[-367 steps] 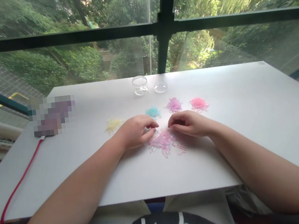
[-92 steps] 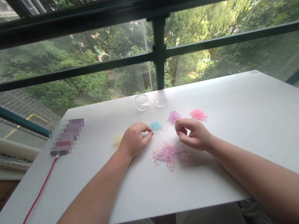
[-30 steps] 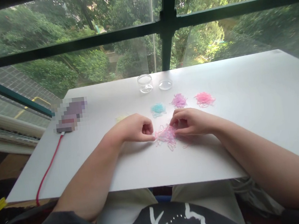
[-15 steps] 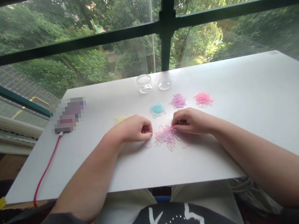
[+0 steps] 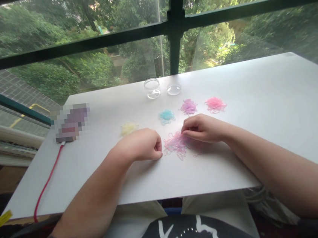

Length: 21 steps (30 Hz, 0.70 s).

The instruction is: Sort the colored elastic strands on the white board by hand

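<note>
A loose pile of small pink and lilac rubber bands (image 5: 175, 143) lies on the white table between my hands. My left hand (image 5: 146, 145) rests just left of it, fingers curled and fingertips down at the tabletop; whatever they pinch is hidden. At the pile's upper right edge, my right hand (image 5: 199, 128) has thumb and forefinger pressed together, touching the bands; what sits between them is too small to make out. Beyond my hands are sorted heaps: yellow bands (image 5: 128, 128), blue bands (image 5: 166, 116), purple bands (image 5: 188, 106) and bright pink bands (image 5: 216, 104).
A clear round jar (image 5: 152, 89) stands near the table's far edge, with a shallow clear lid (image 5: 174, 90) beside it. On the left lies a blurred-out phone (image 5: 72, 123) with a red cable (image 5: 48, 179) running off the near edge. Windows rise behind the table (image 5: 273, 122).
My left hand has shifted toward me, uncovering more of the yellow heap and covering the spot where a loose band lay. My right hand has stayed nearly in place at the pile.
</note>
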Each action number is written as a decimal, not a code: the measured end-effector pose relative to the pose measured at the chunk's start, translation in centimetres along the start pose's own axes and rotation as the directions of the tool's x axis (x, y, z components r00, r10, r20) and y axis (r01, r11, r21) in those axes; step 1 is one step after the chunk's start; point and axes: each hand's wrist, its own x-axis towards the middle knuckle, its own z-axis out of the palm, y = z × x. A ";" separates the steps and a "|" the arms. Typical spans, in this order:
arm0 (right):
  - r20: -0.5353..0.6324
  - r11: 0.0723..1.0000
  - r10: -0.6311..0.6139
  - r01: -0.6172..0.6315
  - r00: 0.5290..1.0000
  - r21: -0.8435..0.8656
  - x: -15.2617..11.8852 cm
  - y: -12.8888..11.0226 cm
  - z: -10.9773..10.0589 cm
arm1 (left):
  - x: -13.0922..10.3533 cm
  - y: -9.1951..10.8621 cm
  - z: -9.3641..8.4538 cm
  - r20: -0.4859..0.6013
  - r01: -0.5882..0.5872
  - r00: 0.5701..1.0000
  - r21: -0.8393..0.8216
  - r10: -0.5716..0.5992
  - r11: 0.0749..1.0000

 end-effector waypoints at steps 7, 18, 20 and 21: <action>-0.025 0.998 -0.050 0.051 0.998 0.037 0.1 -0.2 0.1 | 1.2 -0.4 -0.1 -0.203 -0.178 0.969 -0.184 0.139 0.967; -0.195 0.983 -0.059 0.091 0.979 0.159 0.3 -0.9 0.7 | 2.5 0.3 1.8 -0.600 -0.500 0.776 -0.395 0.197 0.771; -0.181 0.976 -0.064 0.100 0.981 0.196 0.4 -1.2 0.8 | 2.6 0.3 1.9 -0.642 -0.515 0.740 -0.347 0.202 0.784; -0.176 0.972 -0.063 0.100 0.982 0.211 0.4 -1.3 0.9 | 2.6 0.4 1.9 -0.655 -0.517 0.728 -0.331 0.202 0.790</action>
